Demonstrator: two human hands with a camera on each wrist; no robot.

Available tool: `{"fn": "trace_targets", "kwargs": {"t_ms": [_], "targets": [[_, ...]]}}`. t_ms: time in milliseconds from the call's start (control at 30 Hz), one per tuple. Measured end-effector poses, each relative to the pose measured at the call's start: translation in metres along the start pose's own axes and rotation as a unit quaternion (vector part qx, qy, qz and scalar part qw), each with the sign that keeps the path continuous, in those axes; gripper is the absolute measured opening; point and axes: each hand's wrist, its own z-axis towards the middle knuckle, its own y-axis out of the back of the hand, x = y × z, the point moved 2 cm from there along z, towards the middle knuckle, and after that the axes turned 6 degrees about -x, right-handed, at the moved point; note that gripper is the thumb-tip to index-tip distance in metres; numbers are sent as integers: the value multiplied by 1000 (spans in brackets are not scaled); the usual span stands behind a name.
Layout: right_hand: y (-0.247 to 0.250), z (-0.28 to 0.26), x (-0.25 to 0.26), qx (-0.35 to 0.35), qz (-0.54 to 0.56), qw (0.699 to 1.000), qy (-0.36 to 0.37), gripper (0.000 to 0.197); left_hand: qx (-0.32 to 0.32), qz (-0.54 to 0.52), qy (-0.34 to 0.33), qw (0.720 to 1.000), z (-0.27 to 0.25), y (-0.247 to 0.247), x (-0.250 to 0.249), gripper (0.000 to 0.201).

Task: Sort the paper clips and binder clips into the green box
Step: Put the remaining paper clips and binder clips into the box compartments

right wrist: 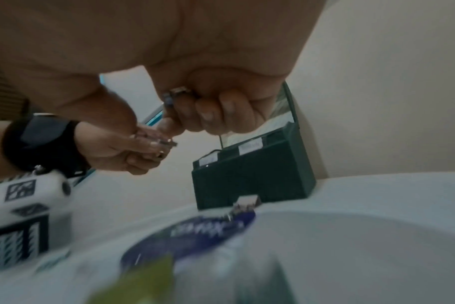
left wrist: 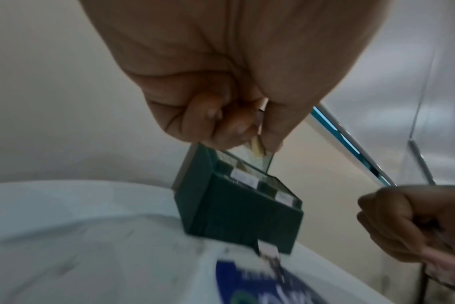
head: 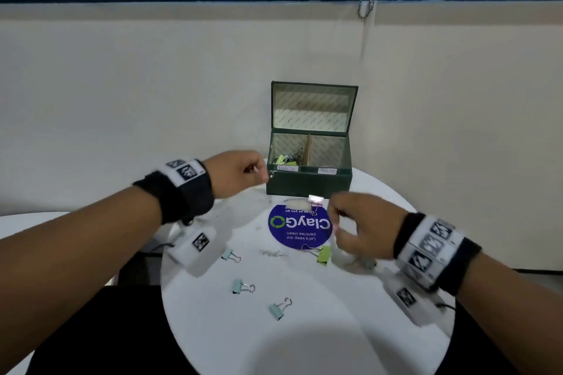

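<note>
The green box (head: 309, 183) stands open at the table's far edge, lid up, a divider making two compartments. Binder clips (head: 289, 158) lie in the left one; the right one's floor is hidden. My left hand (head: 262, 175) hovers at the box's front left corner, its curled fingers pinching small metal paper clips (right wrist: 157, 142). My right hand (head: 338, 225) is blurred, lower and to the right, above the blue sticker's edge. Its fingers are curled round a pale pink clip (left wrist: 442, 269).
On the round white table (head: 380, 298) lie a pale binder clip (head: 315, 200) just before the box, a green one (head: 323, 255), three teal ones (head: 242, 286) and loose paper clips (head: 271, 253). A blue round sticker (head: 300, 227) marks the centre. A wall stands close behind.
</note>
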Motion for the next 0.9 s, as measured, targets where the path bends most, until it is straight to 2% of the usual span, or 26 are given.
{"fn": "trace_targets", "kwargs": {"t_ms": [133, 267, 333, 433, 533, 567, 633, 700, 767, 833, 900], "targets": [[27, 74, 3, -108, 37, 993, -42, 10, -85, 11, 25, 996, 52, 5, -16, 11], [35, 131, 1, -178, 75, 976, -98, 11, -106, 20, 77, 991, 86, -4, -24, 13], [28, 148, 0, -169, 63, 977, -112, 15, -99, 2, 102, 990, 95, -7, -25, 34], [15, 157, -7, -94, -7, 989, -113, 23, -94, -54, 113, 988, 92, -4, -24, 54], [17, 139, -17, -113, -15, 987, -110, 25, -111, 10, 63, 992, 68, 4, -21, 38], [19, 127, -20, -129, -9, 987, -100, 23, -104, 34, 45, 993, 53, 7, -21, 29], [19, 98, -24, -119, -27, 990, -73, 16, -40, 94, 6, 995, 19, 5, -19, 21], [11, 69, -28, -60, -83, 994, -39, 11, 66, 151, -24, 986, -21, -8, -13, 28], [1, 42, -33, 1, -117, 993, -19, 12, 148, 176, -24, 973, -59, -21, -6, 38], [-7, 20, -33, 46, -113, 992, -18, 17, 177, 175, -5, 968, -84, -30, 1, 45], [-15, 5, -29, 75, -104, 992, -19, 25, 173, 177, 6, 969, -92, -33, 6, 42]]}}
